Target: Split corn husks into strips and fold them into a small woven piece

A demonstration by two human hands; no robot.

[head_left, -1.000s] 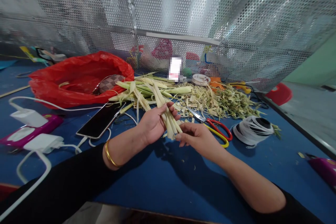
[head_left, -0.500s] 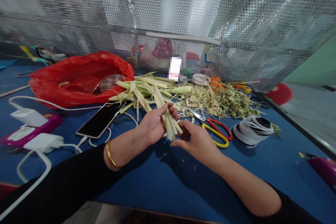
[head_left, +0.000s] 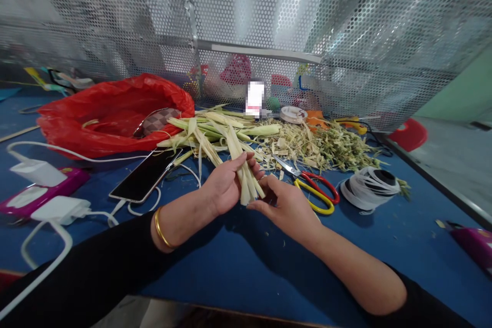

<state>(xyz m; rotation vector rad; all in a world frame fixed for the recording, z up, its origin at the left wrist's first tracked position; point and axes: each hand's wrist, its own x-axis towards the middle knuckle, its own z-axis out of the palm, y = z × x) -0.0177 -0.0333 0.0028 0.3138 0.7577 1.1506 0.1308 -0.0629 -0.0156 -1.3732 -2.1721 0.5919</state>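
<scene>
Pale leaf strips (head_left: 243, 177) gripped just beside the scissors (head_left: 315, 192).
The bundle is clasped by the left hand (head_left: 225, 187), fingers curled shut around it; its cut ends are touched by the half-curled right hand (head_left: 286, 206), though whether they are pinched cannot be told.

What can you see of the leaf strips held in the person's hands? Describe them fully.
The leaf strips are pale yellow-green, flat, narrow and fibrous, like palm leaf. Several lie bunched side by side, slanting from the pile down toward the person, above the blue table. The left hand grips them; the right hand touches their cut lower ends.
</scene>
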